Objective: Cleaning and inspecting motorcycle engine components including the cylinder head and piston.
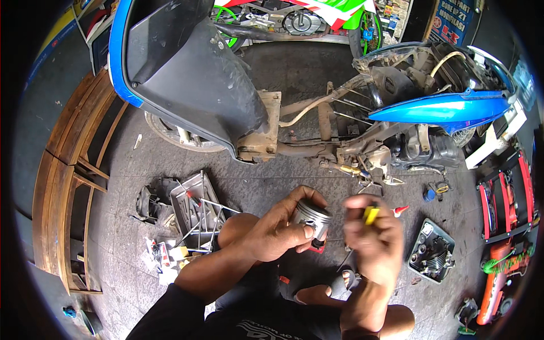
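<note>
My left hand (275,229) is wrapped round a silver engine piston (313,217), its grooved ring end upward and slightly tilted. The thumb presses on the piston's side. To the right of it, and apart from it, my right hand (371,238) is smeared by motion. Its fingers are closed on a tool with a yellow handle (371,215). A thin dark shaft shows below that hand, but I cannot tell the tool's exact kind. Beneath the piston, a small red and black thing is partly hidden by my left hand.
A partly stripped scooter with a blue rear panel (442,110) stands ahead. At left are a metal tray of tools (198,195) and a wooden bench (62,198). A bin of engine parts (432,249), a red tool rack (504,195) and a red cylinder (493,283) are at right.
</note>
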### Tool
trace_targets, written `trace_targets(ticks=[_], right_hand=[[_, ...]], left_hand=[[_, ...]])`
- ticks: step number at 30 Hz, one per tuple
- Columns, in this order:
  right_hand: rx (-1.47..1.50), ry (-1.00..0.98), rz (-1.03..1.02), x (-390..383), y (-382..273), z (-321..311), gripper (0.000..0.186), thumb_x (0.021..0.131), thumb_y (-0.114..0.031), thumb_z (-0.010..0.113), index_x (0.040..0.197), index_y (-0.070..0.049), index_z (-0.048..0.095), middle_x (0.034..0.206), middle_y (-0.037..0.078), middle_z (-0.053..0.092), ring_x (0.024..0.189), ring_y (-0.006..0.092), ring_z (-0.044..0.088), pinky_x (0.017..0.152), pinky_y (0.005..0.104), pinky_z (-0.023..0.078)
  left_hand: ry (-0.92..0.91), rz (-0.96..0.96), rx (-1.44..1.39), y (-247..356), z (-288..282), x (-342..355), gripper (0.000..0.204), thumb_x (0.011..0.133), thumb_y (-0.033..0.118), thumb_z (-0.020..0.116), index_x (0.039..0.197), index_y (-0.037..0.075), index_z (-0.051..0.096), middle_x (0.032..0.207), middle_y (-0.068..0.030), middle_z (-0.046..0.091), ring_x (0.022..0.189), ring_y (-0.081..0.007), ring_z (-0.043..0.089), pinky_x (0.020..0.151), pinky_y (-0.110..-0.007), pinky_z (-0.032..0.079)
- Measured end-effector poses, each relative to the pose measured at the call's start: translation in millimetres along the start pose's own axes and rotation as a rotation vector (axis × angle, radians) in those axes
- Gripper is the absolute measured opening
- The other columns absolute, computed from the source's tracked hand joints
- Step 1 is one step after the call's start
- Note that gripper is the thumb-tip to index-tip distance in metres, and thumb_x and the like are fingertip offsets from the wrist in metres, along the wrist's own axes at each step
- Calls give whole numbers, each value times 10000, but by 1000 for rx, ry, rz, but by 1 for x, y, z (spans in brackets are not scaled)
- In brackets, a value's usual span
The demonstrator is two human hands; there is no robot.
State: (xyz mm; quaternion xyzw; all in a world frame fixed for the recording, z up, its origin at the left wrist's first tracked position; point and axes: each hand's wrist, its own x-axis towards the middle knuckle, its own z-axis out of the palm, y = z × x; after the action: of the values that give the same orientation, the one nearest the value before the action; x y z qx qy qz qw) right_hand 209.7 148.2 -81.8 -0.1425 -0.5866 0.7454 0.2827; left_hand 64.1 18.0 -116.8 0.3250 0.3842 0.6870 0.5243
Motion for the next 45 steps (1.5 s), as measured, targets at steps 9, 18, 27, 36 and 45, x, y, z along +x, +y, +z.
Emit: trace_targets(ticks=[9,18,27,36,45], right_hand=[[445,271,-735,-29,-41,24,394,1029,-387,444,1165,-18,480,745,16,371,540,76,302,470,225,272],[671,197,-891,-18,-32,48,333,988,-410,527,787,-169,417,578,-40,352,428,69,271,421,231,217],[492,-89,-963,-12,-30,34,526,997,-484,412,596,-143,399,384,-41,327,272,66,275,283,222,261],[392,-515,-927,-4,-31,23,533,1002,-511,395,647,-113,397,456,-8,387,346,106,363,362,242,301],[252,-699,-855,1,-43,16,478,996,-429,470,645,-108,425,493,13,393,421,182,438,447,332,363]], left_hand=[[-44,-87,-297,-5,-3,-1,484,889,159,615,1288,54,361,947,-159,606,677,-108,479,601,-291,442],[-58,-73,-273,-11,2,0,547,871,218,663,1298,53,365,978,-194,601,701,-106,478,630,-271,443],[-72,-89,-253,-10,2,2,481,885,136,584,1297,24,364,960,-112,582,713,-116,498,621,-288,445],[-24,-105,-103,-6,3,-1,548,873,249,681,1278,57,365,958,-170,610,679,-126,505,606,-261,429],[57,92,365,-8,4,-7,480,888,56,600,1291,62,339,1016,-54,534,834,-78,511,655,-245,453]])
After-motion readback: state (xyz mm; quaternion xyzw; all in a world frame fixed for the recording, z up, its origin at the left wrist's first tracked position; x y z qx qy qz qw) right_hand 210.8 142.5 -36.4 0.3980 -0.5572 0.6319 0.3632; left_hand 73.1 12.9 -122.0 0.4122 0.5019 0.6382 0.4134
